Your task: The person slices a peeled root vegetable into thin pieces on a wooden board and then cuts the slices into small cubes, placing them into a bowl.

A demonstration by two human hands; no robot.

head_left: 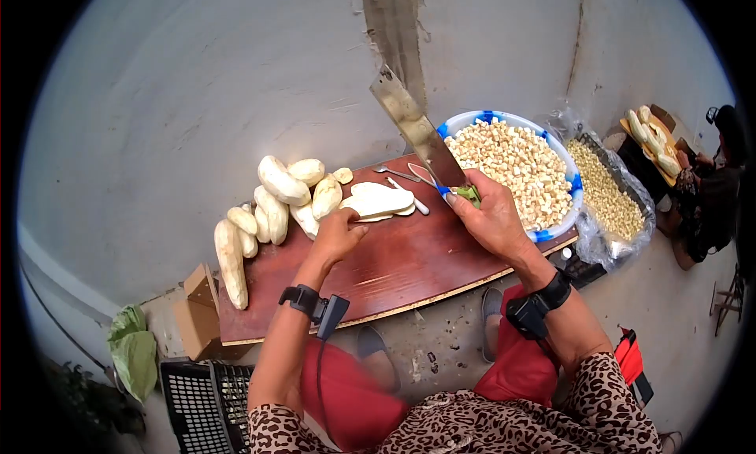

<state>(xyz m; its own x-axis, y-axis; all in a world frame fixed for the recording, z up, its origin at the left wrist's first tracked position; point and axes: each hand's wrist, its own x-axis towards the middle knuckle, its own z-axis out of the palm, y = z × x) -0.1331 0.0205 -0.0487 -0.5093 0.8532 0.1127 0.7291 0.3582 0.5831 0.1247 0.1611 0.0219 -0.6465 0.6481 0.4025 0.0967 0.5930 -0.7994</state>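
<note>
Holds in the right hand (494, 214) a broad cleaver (417, 127), with fingers closed around its green-and-blue handle and with blade tilted up and leftward, apart from the tabletop (354, 269); places the left hand (339, 235) at the near left end of the flat white slices (379, 199), with fingertips at their edge; cannot tell from this view whether pinched on them or merely resting there; shows the slices stacked, overlapping, flat on the red-brown tabletop, between the peeled roots (283, 182) and the basin (576, 182); lists the roots as pale, whole, heaped and lined along the left side; adds beside them a small round piece (342, 175); includes behind the slices a metal spoon (391, 171), and at their right end a white-handled tool (421, 207); records at right the blue-and-white basin, heaped with pale cubes (512, 170); notes beyond it smaller pieces (606, 190) in a clear plastic bag (644, 227); enters at far right another person (713, 210), near an orange board (657, 159) bearing peeled roots; closes at lower left with a cardboard box (194, 316), a green sack (132, 358) and a black crate (189, 407).
</note>
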